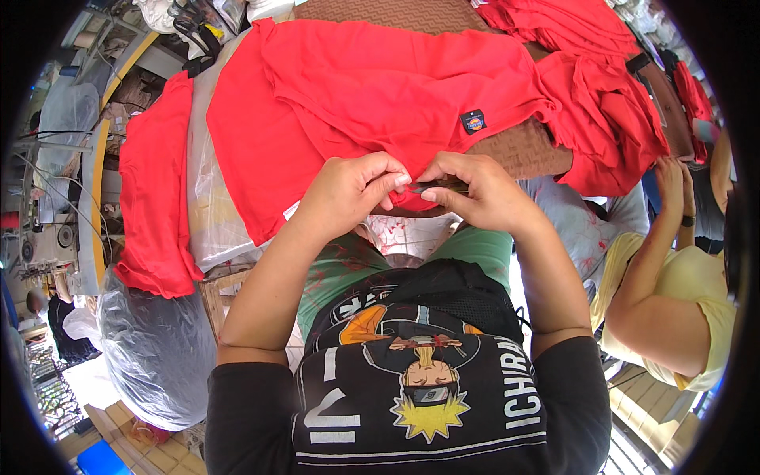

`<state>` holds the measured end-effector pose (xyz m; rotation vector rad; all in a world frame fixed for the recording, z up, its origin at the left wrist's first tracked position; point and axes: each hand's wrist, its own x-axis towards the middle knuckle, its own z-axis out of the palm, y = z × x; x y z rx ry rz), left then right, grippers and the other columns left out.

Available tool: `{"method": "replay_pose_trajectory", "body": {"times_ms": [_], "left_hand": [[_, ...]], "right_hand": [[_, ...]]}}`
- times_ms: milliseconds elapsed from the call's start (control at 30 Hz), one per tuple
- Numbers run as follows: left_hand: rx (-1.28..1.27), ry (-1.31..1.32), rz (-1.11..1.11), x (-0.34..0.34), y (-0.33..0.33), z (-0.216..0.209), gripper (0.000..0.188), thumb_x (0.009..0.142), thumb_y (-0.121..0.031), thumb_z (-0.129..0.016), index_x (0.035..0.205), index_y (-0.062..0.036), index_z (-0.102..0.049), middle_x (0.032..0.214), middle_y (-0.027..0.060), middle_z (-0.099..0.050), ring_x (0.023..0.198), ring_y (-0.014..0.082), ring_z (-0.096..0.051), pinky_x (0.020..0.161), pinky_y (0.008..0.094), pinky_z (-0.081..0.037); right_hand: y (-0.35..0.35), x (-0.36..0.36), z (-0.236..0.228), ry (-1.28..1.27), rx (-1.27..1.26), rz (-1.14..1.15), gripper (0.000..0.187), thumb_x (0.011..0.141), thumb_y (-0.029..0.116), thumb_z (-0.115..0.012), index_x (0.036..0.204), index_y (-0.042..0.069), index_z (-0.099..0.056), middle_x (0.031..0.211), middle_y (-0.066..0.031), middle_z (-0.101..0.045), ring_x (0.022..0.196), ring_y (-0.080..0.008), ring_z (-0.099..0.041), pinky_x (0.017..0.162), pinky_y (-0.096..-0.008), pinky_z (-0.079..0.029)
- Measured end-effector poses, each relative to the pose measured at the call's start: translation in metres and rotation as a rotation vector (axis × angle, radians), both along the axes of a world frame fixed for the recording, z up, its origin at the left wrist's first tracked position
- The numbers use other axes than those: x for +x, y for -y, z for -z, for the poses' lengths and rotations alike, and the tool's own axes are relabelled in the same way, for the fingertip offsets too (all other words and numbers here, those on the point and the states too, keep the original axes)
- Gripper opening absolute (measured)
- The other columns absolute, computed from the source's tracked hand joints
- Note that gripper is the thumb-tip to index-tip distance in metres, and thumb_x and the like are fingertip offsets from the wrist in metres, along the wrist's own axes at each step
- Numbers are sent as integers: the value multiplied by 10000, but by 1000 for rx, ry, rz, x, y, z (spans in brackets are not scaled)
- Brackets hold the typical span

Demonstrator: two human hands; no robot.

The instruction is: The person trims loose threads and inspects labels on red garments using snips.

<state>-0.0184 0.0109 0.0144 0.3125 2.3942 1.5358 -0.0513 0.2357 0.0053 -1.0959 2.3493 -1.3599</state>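
Note:
Across the work surface in front of me is spread a red shirt [396, 87], a small dark label [473, 121] showing on it. My left hand [356, 186] is closed in a pinch on the shirt's near edge. Close beside it, my right hand [483, 190] is wrapped round small dark thread snips [453, 186], whose tip points toward my left fingertips. The fingers partly hide the snips and the pinched cloth. A small white tag [291, 210] shows at the shirt's near left edge.
Another red garment [154, 182] hangs at the left, near a large plastic-wrapped bundle [154, 348]. More red cloth [609, 119] is heaped at the right on the brown patterned surface [514, 150]. A co-worker in a yellow top [673, 301] is close on my right, hands at the red cloth.

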Motion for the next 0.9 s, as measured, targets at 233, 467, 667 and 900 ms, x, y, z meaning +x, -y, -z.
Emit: {"method": "replay_pose_trajectory", "body": {"times_ms": [233, 467, 667, 900], "left_hand": [[-22, 14, -2, 0, -2, 0, 154, 934, -152, -598, 960, -10, -652, 745, 18, -662, 631, 66, -619, 571, 219, -483], [0, -28, 6, -1, -1, 2, 160, 923, -159, -609, 949, -9, -658, 787, 35, -671, 656, 81, -623, 602, 235, -489], [158, -463, 289, 2, 32, -48, 264, 876, -259, -638, 742, -34, -677, 824, 85, -654, 755, 156, -586, 686, 297, -456], [-47, -498, 227, 13, 41, -45, 204, 767, -232, -740, 842, -56, -670, 949, 87, -628, 861, 217, -583, 759, 332, -453]], "right_hand": [[5, 0, -3, 24, 23, 1, 159, 819, 168, -693, 909, 60, -617, 820, -111, -651, 773, -295, -639, 652, -369, -476], [5, 0, -2, 20, 28, -20, 144, 828, 116, -692, 920, 37, -613, 776, -101, -632, 690, -214, -629, 609, -317, -470], [-7, -1, -12, 121, -15, 108, 192, 817, 160, -710, 941, 47, -617, 738, -100, -615, 679, -207, -611, 632, -318, -474], [-11, -3, -10, 130, -65, 137, 200, 824, 155, -706, 955, 32, -619, 735, -65, -610, 644, -148, -560, 618, -293, -467]]}}
